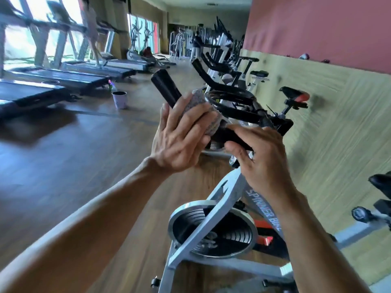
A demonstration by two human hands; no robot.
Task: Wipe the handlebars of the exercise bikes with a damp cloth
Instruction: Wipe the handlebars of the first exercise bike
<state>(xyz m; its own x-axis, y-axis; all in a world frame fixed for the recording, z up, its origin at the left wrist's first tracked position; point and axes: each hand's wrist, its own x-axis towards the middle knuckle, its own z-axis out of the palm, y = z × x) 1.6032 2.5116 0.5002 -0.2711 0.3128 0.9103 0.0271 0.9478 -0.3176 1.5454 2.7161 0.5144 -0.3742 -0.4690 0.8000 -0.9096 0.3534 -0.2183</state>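
Fingers [190,123] of the left hand [179,140] curl round a grey cloth [201,108], holding it wrapped about the black handlebar [167,87] of the nearest exercise bike [232,197]. Head view: the cloth sits midway along the bar, whose bare foam end projects up and to the left beyond the hand. The right hand [260,157] lies just beside the left, thumb and fingertips pinching a lower black section of the same handlebar. Both bare forearms reach in from the bottom edge. Below the hands stand the bike's grey frame, lettered "SPINNER BIKE", and its flywheel [211,231], resting on the wooden floor [84,166]. Beyond the handlebar a row of further bikes [224,60] recedes along a wall panelled in pale wood below and red above. A red and black saddle [296,95] appears right of the bar. Treadmills [53,79] line the windows on the left. A pale cup [120,99] stands on the floor near them, with a small bottle just behind it. The picture is blurred toward its edges.
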